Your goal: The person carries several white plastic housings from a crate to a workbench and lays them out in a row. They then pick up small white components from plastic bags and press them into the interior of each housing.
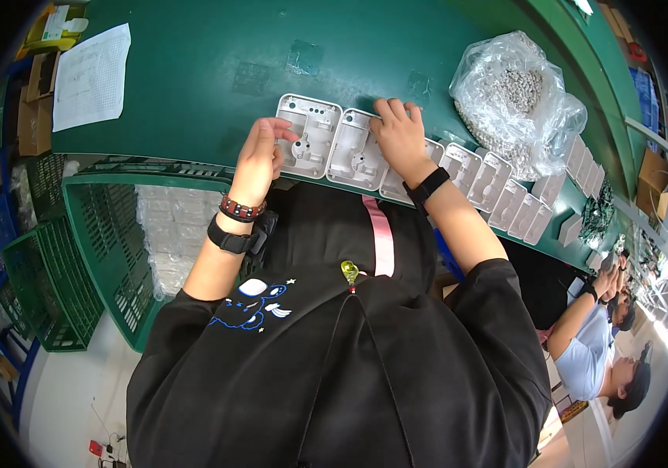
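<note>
A row of white plastic housings runs along the near edge of the green table. My left hand (pixel 260 156) is at the left side of the leftmost housing (pixel 315 162), its index finger stretched over the rim and the other fingers loosely bent. Inside that housing sits a small round part with a dark centre (pixel 301 147). My right hand (pixel 401 139) is over the right side of the second housing (pixel 349 165), fingers bent downward. Its fingertips are turned away, so whatever they grip is hidden. Further housings (pixel 460 168) continue to the right, beyond my right wrist.
A clear plastic bag (pixel 517 93) of small whitish parts stands at the right on the table (pixel 194 70). A printed sheet (pixel 92 78) lies at left. A green crate (pixel 104 234) holds wrapped pieces (pixel 170 242). Another person (pixel 595 343) works at far right.
</note>
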A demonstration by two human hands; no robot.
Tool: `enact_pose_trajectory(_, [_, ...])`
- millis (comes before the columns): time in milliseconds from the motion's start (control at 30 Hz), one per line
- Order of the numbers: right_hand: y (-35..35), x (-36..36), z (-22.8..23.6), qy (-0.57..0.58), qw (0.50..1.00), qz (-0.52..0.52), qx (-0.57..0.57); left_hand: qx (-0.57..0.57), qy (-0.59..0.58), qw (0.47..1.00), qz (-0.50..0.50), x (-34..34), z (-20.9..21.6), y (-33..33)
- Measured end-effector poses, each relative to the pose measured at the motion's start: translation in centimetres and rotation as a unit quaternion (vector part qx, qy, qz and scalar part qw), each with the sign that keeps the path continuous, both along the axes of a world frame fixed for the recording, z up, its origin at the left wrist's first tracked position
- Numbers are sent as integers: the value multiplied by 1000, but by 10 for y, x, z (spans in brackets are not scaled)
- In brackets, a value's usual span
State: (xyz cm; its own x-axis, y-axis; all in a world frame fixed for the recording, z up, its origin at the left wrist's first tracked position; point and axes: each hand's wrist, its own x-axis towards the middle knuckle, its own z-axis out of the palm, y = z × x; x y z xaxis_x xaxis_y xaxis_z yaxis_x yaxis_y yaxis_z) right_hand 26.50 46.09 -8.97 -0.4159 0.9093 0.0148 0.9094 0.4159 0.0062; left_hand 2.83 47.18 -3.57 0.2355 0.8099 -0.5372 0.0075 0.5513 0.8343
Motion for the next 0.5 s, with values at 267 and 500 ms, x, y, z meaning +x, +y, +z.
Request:
enact_pose_trajectory(267, [-2, 3, -6, 11, 1000, 6, 2, -89, -85, 988, 96, 9, 3, 0])
enact_pose_trajectory(500, [0, -12, 32, 94, 995, -29, -35, -223, -368, 892, 138, 1, -16, 5])
